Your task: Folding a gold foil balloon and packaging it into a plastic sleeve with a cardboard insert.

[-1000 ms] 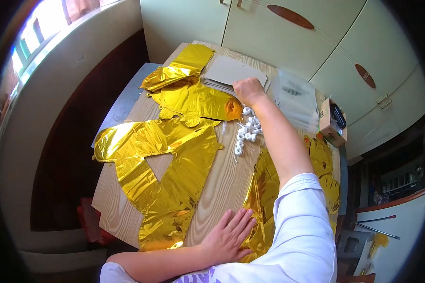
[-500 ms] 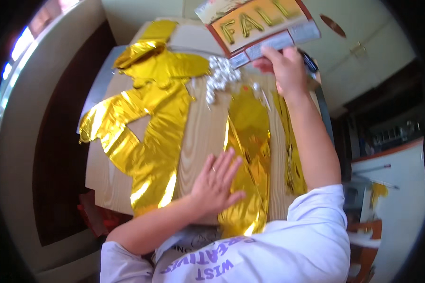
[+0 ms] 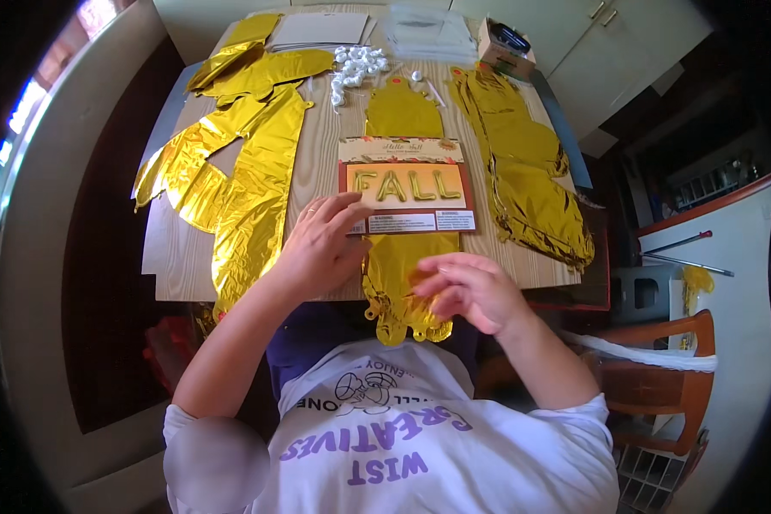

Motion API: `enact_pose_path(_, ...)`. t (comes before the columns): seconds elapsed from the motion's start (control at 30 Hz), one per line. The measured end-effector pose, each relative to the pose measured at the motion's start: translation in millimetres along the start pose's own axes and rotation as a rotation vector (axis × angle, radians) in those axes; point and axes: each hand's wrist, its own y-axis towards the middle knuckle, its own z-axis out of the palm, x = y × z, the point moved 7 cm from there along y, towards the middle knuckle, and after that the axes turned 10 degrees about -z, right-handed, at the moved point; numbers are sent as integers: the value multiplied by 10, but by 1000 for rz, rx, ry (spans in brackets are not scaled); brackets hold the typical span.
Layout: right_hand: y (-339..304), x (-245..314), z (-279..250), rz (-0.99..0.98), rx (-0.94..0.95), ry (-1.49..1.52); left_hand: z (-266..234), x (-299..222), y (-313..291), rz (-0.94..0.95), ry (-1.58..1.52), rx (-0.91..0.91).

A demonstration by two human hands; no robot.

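Foil at the lower centre of the frame, the near end of a folded gold strip [image 3: 394,265], hangs over the edge of the worktop [image 3: 327,141]; being thin, it probably creases easily, so stroking with flat fingers would serve better than plucking. By its right edge, the right hand [image 3: 478,295] has its grip loosely spread, fingertips over the foil; whether they touch cannot be told. A little farther up, the left hand [image 3: 317,244] sits at the lower left of the printed card [image 3: 409,184], fingers bent; I cannot tell whether its grip pinches the edge or merely rests there. The card appears to lie flat across the middle of the strip, reaching past both sides, so a light, steady touch should hold it square. At left and right of the frame lie a gold foil sheet [image 3: 261,184] and a folded foil bundle [image 3: 527,158], both best left unbrushed by the forearms. Toward the top, white string spools [image 3: 358,67] could roll if nudged; beyond are a paper stack [image 3: 321,28], plastic sleeves [image 3: 428,34] and a box [image 3: 499,58].
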Motion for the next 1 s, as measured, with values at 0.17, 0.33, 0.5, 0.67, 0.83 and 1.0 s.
enact_pose_path(0.17, -560, 507, 48, -822, -7, -1598, 24, 58, -13, 142, -40, -51)
enact_pose_path(0.33, -517, -67, -53, -1263, -73, -1977, 80, 18, -36, 114, -37, -13)
enact_pose_path(0.5, -597, -123, -28, -1396, -57, -1839, 98, -15, -185, 74, -21, 55)
enact_pose_path(0.67, -724, -70, -98, -1377, -15, -1732, 89, -236, -362, 111, 85, 110)
enact_pose_path(0.83, -625, 9, -386, -1377, -60, -1810, 277, -303, -480, 99, 194, 76)
enact_pose_path(1.0, -399, 191, -507, -1076, 18, -1848, 341, -289, -445, 74, 218, 20)
